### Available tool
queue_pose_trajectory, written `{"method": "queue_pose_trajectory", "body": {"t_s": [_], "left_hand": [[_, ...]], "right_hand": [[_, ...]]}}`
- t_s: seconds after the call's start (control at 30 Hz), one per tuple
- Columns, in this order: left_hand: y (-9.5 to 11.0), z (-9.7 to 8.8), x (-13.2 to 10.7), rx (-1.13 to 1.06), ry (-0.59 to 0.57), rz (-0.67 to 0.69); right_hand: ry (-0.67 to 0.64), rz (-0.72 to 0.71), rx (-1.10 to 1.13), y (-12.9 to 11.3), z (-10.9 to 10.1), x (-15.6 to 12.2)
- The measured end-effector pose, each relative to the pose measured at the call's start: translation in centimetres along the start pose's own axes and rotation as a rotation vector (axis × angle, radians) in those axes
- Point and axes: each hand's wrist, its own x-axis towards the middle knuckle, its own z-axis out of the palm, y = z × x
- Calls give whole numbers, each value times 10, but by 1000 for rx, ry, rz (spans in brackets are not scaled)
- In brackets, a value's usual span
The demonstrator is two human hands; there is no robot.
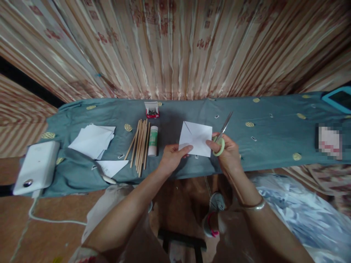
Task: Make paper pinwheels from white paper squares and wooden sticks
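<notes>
A square of white paper [197, 140] is held up between my two hands, with a slit running in from its upper left corner. My left hand [172, 157] pinches its lower left edge, thumb on top. At its right edge, my right hand [226, 149] presses the paper with the thumb while also holding scissors [224, 128]. The scissors have pale green handles, and their blades point up and away from the paper. Left of the paper stand a white and green glue stick [153, 140] and a bundle of thin wooden sticks [140, 146].
A small red box of metal pins [152, 111] sits open behind the sticks. White paper sheets [91, 140] and a folded piece [112, 168] lie left, near a white device with a cable [38, 166]. A blue-framed tablet [338, 99] is far right. A curtain [175, 51] hangs behind.
</notes>
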Motion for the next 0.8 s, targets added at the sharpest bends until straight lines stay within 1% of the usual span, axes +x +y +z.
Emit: {"method": "queue_pose_trajectory", "body": {"t_s": [0.2, 0.43, 0.57, 0.67, 0.8], "left_hand": [[1, -2, 2, -62, 35, 13], [4, -6, 6, -43, 97, 47], [8, -11, 9, -55, 128, 63], [12, -16, 12, -72, 140, 79], [17, -23, 15, -92, 172, 105]], "right_hand": [[-5, 18, 11, 2, 3, -4], [-73, 43, -9, 2, 5, -10], [-100, 44, -66, 5, 4, -15], [-159, 75, -103, 7, 1, -18], [-318, 138, -138, 4, -2, -26]]}}
